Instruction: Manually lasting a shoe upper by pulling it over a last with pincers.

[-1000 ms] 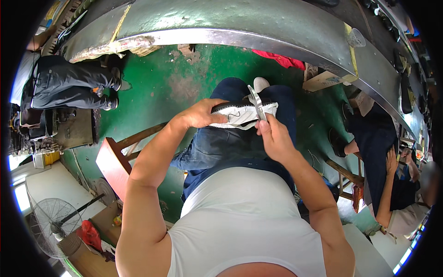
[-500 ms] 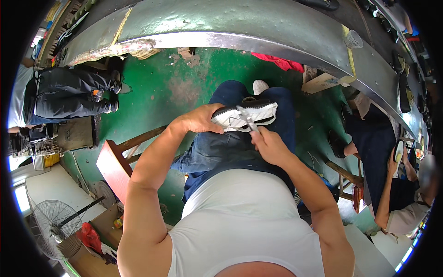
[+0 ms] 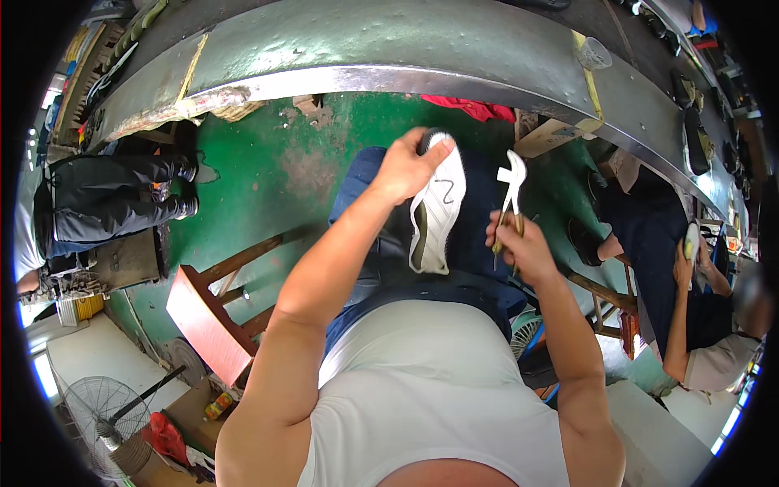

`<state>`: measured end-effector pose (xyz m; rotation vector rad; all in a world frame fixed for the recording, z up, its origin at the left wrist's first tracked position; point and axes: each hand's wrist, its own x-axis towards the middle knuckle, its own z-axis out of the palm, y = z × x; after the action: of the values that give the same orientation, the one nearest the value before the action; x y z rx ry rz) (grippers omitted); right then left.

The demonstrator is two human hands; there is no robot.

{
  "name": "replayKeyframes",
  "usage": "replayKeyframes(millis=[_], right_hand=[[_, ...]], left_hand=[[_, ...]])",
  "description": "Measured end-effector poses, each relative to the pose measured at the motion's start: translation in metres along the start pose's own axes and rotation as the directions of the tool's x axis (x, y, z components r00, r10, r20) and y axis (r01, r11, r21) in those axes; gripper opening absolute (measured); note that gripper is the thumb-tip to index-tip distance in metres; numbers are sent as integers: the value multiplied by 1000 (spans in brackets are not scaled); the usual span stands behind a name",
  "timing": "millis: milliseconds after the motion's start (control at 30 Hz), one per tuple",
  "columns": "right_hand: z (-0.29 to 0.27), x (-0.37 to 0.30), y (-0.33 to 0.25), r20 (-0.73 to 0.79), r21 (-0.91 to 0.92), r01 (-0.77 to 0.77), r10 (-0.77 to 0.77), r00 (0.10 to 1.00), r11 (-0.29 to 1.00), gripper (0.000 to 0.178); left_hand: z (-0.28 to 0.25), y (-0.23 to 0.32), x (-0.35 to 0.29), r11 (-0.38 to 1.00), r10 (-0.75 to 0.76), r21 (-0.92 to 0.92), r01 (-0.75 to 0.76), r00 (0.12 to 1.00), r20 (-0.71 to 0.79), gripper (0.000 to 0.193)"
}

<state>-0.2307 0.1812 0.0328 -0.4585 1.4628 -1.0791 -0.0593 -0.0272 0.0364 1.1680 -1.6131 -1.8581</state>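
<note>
My left hand [image 3: 406, 166] grips one end of a shoe upper [image 3: 439, 215] above my lap, thumb pressed on its face. The upper's white underside is turned toward me, with a dark curved mark drawn on it and black edging at the gripped end. It stands nearly upright in the view. To its right, my right hand [image 3: 523, 243] is closed around the handles of metal lasting pliers [image 3: 511, 180]. Their bright, hammer-like head points away from me, apart from the shoe upper. Whatever lies inside the shoe upper is hidden.
A metal-edged workbench [image 3: 341, 81] curves across the front. At my left is a wooden stool [image 3: 209, 321], with a wire fan [image 3: 101, 414] behind it. One person [image 3: 114, 191] stands far left; another [image 3: 690, 276] sits at right, holding a shoe. Red cloth [image 3: 471, 107] lies under the bench.
My left hand has swung the shoe upper from crosswise to nearly upright. My right hand has moved the lasting pliers off it to the right. The whole view has shifted slightly.
</note>
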Motion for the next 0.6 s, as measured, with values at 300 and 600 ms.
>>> replayKeyframes(millis=[300,600], right_hand=[[7,-19,-21,268,-764,126,133,954,633,27],[40,14,-68,280,-960,259,303,911,108,33]], left_hand=[[19,-127,-32,694,-473,-519,499,859,194,55],[30,-153,-51,980,-115,-162,112,993,-12,51]])
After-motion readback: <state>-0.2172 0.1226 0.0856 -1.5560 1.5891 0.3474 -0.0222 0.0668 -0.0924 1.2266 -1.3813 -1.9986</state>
